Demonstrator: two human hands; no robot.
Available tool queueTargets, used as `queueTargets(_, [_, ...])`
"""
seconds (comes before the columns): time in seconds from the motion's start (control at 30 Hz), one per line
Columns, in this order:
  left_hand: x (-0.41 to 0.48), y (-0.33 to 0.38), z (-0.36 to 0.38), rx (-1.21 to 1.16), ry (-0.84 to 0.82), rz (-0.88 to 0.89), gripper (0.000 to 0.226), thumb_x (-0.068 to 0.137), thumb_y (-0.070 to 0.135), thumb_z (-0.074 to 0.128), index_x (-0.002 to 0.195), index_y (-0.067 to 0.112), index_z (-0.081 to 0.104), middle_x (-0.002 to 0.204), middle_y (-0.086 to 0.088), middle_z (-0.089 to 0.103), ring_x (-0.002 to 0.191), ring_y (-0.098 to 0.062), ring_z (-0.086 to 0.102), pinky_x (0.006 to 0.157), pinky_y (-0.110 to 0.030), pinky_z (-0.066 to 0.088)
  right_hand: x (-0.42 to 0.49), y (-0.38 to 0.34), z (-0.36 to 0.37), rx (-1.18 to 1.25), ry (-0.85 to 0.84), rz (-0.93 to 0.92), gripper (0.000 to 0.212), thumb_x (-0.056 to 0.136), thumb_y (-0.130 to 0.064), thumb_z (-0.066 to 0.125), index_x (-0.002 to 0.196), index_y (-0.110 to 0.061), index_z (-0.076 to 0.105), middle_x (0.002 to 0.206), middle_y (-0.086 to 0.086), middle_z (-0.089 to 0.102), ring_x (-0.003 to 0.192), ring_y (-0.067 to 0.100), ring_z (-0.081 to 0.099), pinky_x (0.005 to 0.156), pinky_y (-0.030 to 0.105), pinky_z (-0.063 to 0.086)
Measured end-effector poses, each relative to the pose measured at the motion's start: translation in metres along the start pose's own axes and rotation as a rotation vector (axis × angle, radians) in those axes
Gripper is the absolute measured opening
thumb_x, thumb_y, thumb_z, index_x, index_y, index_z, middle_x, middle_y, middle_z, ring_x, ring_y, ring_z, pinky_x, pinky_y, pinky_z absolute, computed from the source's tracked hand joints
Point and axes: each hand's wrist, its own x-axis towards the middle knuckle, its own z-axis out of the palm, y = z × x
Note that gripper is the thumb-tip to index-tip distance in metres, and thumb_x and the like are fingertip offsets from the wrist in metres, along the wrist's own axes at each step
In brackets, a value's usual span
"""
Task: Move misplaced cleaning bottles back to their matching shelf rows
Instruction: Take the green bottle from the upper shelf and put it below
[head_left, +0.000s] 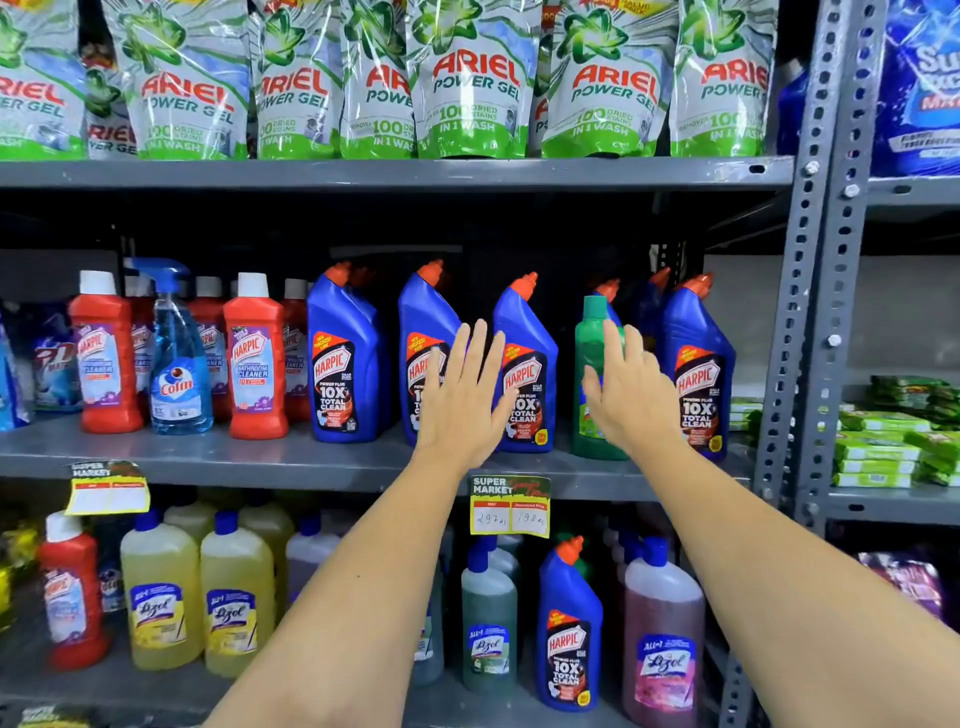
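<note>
Blue Harpic bottles (345, 364) stand in a row on the middle shelf (291, 460). A green bottle (592, 364) stands among them, right of centre. My right hand (631, 389) is flat against the green bottle's front, fingers apart, not closed on it. In front of the third blue Harpic bottle (530, 364) my left hand (462, 400) hovers open. On the lower shelf a blue Harpic bottle (569, 629) stands among Lizol bottles, and a red Harpic bottle (70, 592) stands at the far left by yellow Lizol bottles (161, 592). A Colin spray bottle (176, 358) stands among red Harpic bottles (254, 358).
Ariel Power Gel pouches (467, 88) fill the top shelf. A grey perforated upright (821, 260) bounds the shelves on the right, with green packets (883, 441) beyond it. A yellow price tag (509, 504) hangs on the middle shelf's edge.
</note>
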Motion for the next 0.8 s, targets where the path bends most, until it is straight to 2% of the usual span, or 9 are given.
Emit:
queueTargets(0.07, [-0.012, 0.001, 0.004, -0.046, -0.092, -0.055, 0.067, 0.099, 0.05, 0.016, 0.156, 0.014, 0.014, 0.163, -0.008, 0.013, 0.149, -0.025, 0.006, 0.117, -0.053, 0.018, 0.0, 0.002, 0.003, 0.072, -0.035, 0.106, 0.057, 0.095, -0.033, 0.047, 0.143, -0.008, 0.03, 0.132, 0.018, 0.044, 0.104, 0.042, 0.056, 0.068, 0.047, 0.049])
queueTargets(0.17, [-0.036, 0.0, 0.024, -0.082, -0.216, -0.091, 0.075, 0.094, 0.054, 0.001, 0.154, 0.014, 0.021, 0.162, -0.007, 0.018, 0.148, -0.024, 0.013, 0.116, -0.05, 0.02, 0.0, 0.009, 0.016, 0.217, -0.117, 0.265, 0.061, 0.093, -0.031, 0.051, 0.144, -0.007, 0.028, 0.131, 0.021, 0.044, 0.11, 0.045, 0.054, 0.077, 0.047, 0.046])
queueTargets(0.3, [-0.058, -0.009, 0.046, -0.101, -0.319, -0.097, 0.076, 0.093, 0.055, 0.004, 0.137, 0.012, 0.048, 0.137, -0.006, 0.05, 0.121, -0.027, 0.049, 0.096, -0.043, 0.038, 0.007, 0.015, 0.023, 0.426, -0.155, 0.401, 0.079, 0.085, -0.032, 0.066, 0.147, -0.007, 0.024, 0.14, 0.021, 0.042, 0.12, 0.044, 0.051, 0.09, 0.048, 0.044])
queueTargets(0.37, [-0.071, -0.014, 0.058, -0.096, -0.351, -0.065, 0.075, 0.093, 0.055, 0.005, 0.13, 0.013, 0.056, 0.127, -0.004, 0.058, 0.116, -0.026, 0.053, 0.094, -0.042, 0.039, 0.01, 0.019, 0.027, 0.583, -0.178, 0.485, 0.088, 0.079, -0.033, 0.076, 0.146, -0.008, 0.024, 0.14, 0.019, 0.046, 0.124, 0.039, 0.051, 0.095, 0.045, 0.044])
queueTargets(0.43, [-0.078, -0.017, 0.064, -0.112, -0.342, -0.056, 0.07, 0.095, 0.053, 0.01, 0.13, 0.014, 0.058, 0.13, -0.003, 0.06, 0.12, -0.023, 0.052, 0.098, -0.041, 0.037, 0.013, 0.026, 0.034, 0.71, -0.245, 0.56, 0.093, 0.072, -0.034, 0.082, 0.143, -0.01, 0.028, 0.137, 0.015, 0.052, 0.121, 0.034, 0.054, 0.097, 0.043, 0.048])
queueTargets(0.57, [-0.08, -0.017, 0.065, -0.13, -0.29, -0.061, 0.064, 0.097, 0.051, 0.018, 0.128, 0.015, 0.061, 0.131, -0.002, 0.061, 0.121, -0.021, 0.052, 0.099, -0.04, 0.035, 0.009, 0.042, 0.05, 0.713, -0.311, 0.597, 0.074, 0.068, -0.034, 0.086, 0.125, -0.01, 0.046, 0.126, 0.013, 0.062, 0.111, 0.032, 0.061, 0.096, 0.047, 0.05])
queueTargets(0.8, [-0.083, -0.011, 0.064, -0.115, -0.216, -0.067, 0.057, 0.099, 0.046, 0.024, 0.122, 0.011, 0.063, 0.12, -0.004, 0.065, 0.111, -0.024, 0.057, 0.095, -0.04, 0.039, 0.004, 0.051, 0.056, 0.714, -0.277, 0.486, 0.064, 0.074, -0.031, 0.082, 0.12, -0.007, 0.045, 0.123, 0.013, 0.061, 0.111, 0.033, 0.059, 0.094, 0.045, 0.047])
